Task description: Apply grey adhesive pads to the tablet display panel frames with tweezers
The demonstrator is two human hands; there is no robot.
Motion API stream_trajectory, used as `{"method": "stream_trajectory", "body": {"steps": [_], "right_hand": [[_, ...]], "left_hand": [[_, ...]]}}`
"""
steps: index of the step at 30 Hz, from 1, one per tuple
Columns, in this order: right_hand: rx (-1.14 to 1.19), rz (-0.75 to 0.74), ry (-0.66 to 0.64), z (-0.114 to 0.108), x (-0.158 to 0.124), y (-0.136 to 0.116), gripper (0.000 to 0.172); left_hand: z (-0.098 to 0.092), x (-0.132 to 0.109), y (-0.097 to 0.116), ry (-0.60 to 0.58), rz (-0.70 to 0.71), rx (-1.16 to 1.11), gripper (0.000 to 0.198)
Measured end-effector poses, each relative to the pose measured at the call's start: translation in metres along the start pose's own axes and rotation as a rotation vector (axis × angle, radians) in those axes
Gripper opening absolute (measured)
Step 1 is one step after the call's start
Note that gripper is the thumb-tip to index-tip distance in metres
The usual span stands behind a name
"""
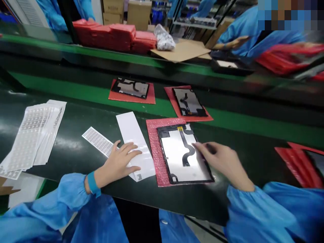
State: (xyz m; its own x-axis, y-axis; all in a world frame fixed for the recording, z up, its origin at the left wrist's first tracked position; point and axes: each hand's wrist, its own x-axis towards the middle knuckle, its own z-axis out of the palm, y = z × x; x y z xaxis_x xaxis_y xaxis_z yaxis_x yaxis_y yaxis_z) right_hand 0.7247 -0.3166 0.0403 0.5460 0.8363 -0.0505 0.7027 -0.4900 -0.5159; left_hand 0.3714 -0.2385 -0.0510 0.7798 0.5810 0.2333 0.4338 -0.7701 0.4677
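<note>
Left hand [117,163] is lying flat and open on a white backing sheet [135,135], gripping nothing, and the right hand [222,165] has its fingers just resting on a black-framed tablet panel [182,158] on a red bubble mailer [153,152] on the surface [63,152], so it's basically the sheet-and-panel stage

The person's left hand [118,163] lies flat on a long white film strip [133,133], beside a perforated white sheet [97,141]. The right hand [222,165] reaches over a black-framed glass tablet panel [174,158] with a black ribbon cable [188,148], lying on a red bubble-lined mailer [153,152] on the dark green bench [76,192].
</note>
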Motion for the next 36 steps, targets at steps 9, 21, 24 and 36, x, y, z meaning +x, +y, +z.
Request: {"method": "stream_trajectory", "body": {"steps": [9, 21, 24, 36], "right_hand": [[0.671, -0.043, -0.704, 0.06, -0.056, -0.036, 0.067], [0.638, -0.4, -0.411, 0.103, -0.088, -0.023, 0.021], [0.628, -0.373, -0.419, 0.103, -0.089, -0.023, 0.024], [0.599, -0.274, -0.413, 0.102, -0.091, -0.019, 0.014]], "left_hand": [[0.036, -0.024, 0.035, 0.231, -0.111, -0.144, 0.02], [0.035, -0.02, 0.032, 0.165, -0.213, -0.322, 0.013], [0.036, -0.02, 0.032, 0.162, -0.206, -0.322, 0.012], [0.035, -0.02, 0.033, 0.177, -0.202, -0.29, 0.014]]}}
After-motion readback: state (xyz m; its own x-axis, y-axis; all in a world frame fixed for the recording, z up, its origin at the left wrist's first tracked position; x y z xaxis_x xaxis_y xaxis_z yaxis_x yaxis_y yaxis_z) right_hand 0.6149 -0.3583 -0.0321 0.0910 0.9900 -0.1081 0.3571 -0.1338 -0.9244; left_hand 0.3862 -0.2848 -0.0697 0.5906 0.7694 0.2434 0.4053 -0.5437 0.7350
